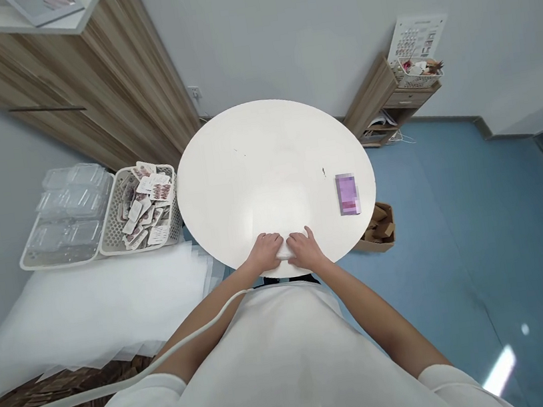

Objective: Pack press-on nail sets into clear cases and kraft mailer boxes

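Observation:
Both hands are at the near edge of a white oval table (265, 157). Between them lies a small white bundle (285, 250), pale against the tabletop, so its outline is hard to make out. My left hand (265, 253) has its fingers curled over the left end of the bundle. On the right end, my right hand (304, 249) closes its fingers in the same way, thumb side toward the body. A purple rectangular item (348, 194), partly pixelated, lies near the table's right edge, away from both hands.
Left of the table, one white basket (175, 210) holds printed cards and another (60, 263) clear plastic boxes. White sheets (114, 306) are stacked below them. A cardboard box (381, 245) stands at the lower right, a wooden cabinet (368, 99) behind. A pale cable (184, 340) crosses my left arm.

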The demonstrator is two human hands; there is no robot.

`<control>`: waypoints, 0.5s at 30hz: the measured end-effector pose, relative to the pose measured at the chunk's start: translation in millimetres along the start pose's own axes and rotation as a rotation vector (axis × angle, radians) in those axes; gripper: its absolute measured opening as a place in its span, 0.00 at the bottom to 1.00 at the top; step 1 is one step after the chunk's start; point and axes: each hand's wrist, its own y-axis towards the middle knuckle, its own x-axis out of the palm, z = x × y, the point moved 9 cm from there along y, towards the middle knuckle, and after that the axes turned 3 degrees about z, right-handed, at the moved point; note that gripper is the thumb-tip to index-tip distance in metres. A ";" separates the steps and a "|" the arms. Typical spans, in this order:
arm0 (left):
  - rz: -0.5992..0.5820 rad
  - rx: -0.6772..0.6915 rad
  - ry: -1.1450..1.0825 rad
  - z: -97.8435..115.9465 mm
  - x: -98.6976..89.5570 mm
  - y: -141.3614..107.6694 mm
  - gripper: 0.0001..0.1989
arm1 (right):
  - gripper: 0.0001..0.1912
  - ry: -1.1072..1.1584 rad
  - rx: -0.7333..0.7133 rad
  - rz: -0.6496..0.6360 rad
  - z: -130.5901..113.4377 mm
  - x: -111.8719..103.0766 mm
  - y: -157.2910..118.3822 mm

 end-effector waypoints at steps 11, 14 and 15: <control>-0.120 0.027 -0.236 8.5 1.9 -29.0 0.15 | 0.13 0.309 0.129 -0.099 -1.2 6.8 -33.3; -0.060 0.055 -0.283 3.1 -6.9 -20.5 0.15 | 0.12 0.419 0.170 -0.108 10.1 -0.6 -23.5; -0.039 0.057 -0.292 -0.4 -9.6 -17.9 0.16 | 0.13 0.456 0.189 -0.113 14.6 -2.3 -20.5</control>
